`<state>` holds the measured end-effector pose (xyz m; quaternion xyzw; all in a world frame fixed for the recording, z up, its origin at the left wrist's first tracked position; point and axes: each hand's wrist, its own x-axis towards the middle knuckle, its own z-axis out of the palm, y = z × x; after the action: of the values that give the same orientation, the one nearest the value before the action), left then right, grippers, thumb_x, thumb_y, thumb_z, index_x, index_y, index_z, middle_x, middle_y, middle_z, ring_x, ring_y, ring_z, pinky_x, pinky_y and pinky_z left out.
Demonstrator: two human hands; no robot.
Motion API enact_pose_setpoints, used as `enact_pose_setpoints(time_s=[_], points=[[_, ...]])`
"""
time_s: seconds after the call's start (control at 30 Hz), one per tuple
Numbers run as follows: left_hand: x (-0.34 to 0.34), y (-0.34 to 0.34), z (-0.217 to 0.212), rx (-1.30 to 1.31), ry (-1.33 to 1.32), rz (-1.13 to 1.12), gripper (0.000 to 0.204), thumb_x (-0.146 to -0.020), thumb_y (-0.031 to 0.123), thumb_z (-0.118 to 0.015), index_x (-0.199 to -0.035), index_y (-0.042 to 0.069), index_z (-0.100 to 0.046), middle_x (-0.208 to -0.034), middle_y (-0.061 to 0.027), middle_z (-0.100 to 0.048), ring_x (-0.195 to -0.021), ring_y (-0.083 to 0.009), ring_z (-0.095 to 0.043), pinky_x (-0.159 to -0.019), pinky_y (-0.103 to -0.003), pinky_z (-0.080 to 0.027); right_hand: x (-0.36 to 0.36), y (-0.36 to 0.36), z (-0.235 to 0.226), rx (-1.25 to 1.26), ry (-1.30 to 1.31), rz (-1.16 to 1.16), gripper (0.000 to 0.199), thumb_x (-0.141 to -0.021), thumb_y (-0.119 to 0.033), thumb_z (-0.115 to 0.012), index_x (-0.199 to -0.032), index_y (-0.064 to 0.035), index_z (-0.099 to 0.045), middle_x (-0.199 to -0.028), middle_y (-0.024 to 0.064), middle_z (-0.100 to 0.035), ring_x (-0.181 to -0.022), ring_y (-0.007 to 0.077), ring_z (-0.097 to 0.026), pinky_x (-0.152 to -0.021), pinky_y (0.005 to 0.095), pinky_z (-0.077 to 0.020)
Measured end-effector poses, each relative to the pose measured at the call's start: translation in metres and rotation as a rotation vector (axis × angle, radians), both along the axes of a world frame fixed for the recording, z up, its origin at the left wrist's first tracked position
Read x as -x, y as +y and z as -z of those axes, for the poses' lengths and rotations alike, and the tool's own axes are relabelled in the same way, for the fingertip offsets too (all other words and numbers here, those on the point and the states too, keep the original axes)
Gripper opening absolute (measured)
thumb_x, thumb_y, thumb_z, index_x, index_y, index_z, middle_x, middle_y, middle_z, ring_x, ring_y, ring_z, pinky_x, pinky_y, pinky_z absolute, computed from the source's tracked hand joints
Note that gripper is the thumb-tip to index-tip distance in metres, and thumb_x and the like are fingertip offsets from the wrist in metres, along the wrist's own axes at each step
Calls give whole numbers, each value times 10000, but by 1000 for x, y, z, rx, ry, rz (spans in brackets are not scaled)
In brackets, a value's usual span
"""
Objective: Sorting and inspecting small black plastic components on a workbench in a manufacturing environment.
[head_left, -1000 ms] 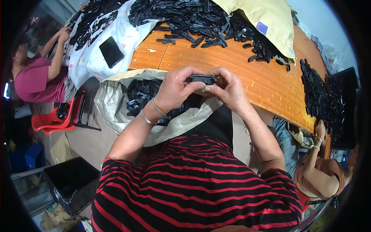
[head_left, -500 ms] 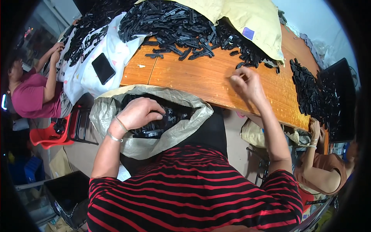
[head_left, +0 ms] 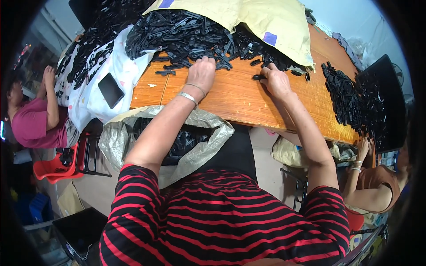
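Observation:
My left hand [head_left: 203,76] reaches over the table to the near edge of a heap of long black plastic parts [head_left: 177,33]. Its fingers are curled down among them, and what they pinch is hidden. My right hand [head_left: 276,83] is closed on a small black plastic piece [head_left: 258,77], just above the wood beside a second heap of small black pieces [head_left: 277,56]. Below my left forearm a silvery woven sack [head_left: 206,153] lies open on my lap, with black parts [head_left: 188,142] inside.
A yellowish sack [head_left: 275,20] covers the back of the heaps. White sheeting with a phone [head_left: 111,90] lies on the left. More black pieces [head_left: 341,93] are piled at the right of the wooden table [head_left: 239,99]. One person sits on each side. A black crate [head_left: 82,230] stands lower left.
My left hand has left the sack's mouth and moved up and right to the heap on the table. My right hand has come slightly left, with a small black piece now visible in its fingers.

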<state>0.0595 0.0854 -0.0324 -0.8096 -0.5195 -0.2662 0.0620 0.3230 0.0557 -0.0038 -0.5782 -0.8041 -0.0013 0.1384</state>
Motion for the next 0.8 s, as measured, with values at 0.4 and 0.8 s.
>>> enact_pose_setpoints(time_s=[0.4,0.8], points=[[12,-27,1,58,-169,105,278,-698,132,-774,-767,63,-514,-777,-82,-576,-812,-289,-577,-674,-399,-480,35,-30,-10,129,52,-12,233,-822,-225,-684,-859,-6,-616,-794,192,-637,-789,365,-626,-700,440,-490],[24,-47,6,30,-125,232,266,-720,175,-765,-804,89,-528,-824,-60,-566,-864,-261,-571,-695,-382,-492,44,-30,-34,385,-185,224,469,-893,-429,-573,-775,11,-683,-773,241,-654,-794,397,-645,-728,474,-506]])
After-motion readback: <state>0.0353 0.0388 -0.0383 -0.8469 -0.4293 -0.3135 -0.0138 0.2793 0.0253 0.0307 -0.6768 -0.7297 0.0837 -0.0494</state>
